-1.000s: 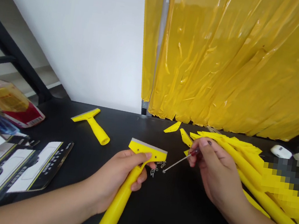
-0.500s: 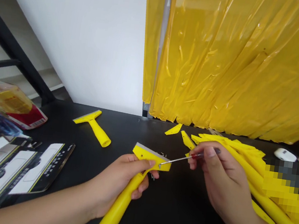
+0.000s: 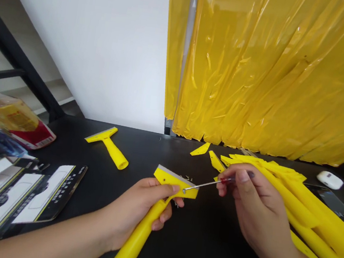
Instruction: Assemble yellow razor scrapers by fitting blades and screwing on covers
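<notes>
Head view: shows the left hand clasped around a yellow scraper, with the thumb on the yellow head and a metal blade along the far edge. Shows the right hand pinching a thin screwdriver, tip against a small screw at the nearer hole. Judged partway assembled: blade in place, one screw being seated, opposite hole apparently without a screw; depth of the screw impossible to tell. Beyond, on the black tabletop, includes another scraper with blade fitted, seemingly complete. To the right, includes loose yellow plates and a pile of yellow parts, apparently unassembled.
</notes>
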Tool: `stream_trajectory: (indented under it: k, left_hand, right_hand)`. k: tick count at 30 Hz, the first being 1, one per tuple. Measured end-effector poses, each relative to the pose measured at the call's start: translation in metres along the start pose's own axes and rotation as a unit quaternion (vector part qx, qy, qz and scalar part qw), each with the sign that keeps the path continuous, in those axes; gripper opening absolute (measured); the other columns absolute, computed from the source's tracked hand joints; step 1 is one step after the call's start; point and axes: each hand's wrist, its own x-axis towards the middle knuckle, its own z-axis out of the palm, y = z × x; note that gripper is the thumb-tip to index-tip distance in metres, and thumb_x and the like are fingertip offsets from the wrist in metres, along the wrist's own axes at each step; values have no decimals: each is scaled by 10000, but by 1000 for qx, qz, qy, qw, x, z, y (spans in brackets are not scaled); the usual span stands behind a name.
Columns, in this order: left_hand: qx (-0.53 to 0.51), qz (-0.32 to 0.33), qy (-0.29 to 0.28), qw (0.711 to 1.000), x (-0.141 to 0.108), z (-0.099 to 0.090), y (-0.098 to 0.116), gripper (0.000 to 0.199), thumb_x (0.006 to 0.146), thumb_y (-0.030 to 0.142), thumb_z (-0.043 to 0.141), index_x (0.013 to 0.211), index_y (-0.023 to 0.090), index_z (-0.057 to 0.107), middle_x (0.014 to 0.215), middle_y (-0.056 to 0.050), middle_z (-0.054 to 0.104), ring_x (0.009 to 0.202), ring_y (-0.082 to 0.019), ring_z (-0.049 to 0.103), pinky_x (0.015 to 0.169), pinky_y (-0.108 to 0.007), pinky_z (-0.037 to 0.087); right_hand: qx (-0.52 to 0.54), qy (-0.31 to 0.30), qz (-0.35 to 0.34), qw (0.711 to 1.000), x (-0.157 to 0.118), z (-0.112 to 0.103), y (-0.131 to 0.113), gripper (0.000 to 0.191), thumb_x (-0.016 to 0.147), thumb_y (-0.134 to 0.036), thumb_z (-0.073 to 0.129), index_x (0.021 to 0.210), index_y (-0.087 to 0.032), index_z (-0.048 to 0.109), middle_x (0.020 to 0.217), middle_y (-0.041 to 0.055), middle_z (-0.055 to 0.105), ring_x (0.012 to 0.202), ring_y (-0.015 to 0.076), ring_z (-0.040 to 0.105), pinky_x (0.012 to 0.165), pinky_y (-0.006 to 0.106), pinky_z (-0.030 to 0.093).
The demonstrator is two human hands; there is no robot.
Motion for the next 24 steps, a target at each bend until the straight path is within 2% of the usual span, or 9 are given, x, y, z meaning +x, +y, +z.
stream_trajectory:
  k: [5,24]
  left_hand:
    - [-11,-12,-9,1000,1,-2,0,322,929,408,648,832,110,720,503,0,507,397,-75,381,454,-238,239]
    - [-20,-7,-19,1000,2,-4,0,321,932,399,642,825,108,726,496,1,499,394,-74,377,449,-239,224]
  right_hand:
    - [4,-7,-28,1000,1,-2,3,240,1057,-414,557,980,-258,723,916,29,673,765,165,614,684,302,513]
    - [5,-1,-34,999,2,-5,8,236,1070,-372,535,974,-259,720,941,16,668,771,155,616,693,303,509]
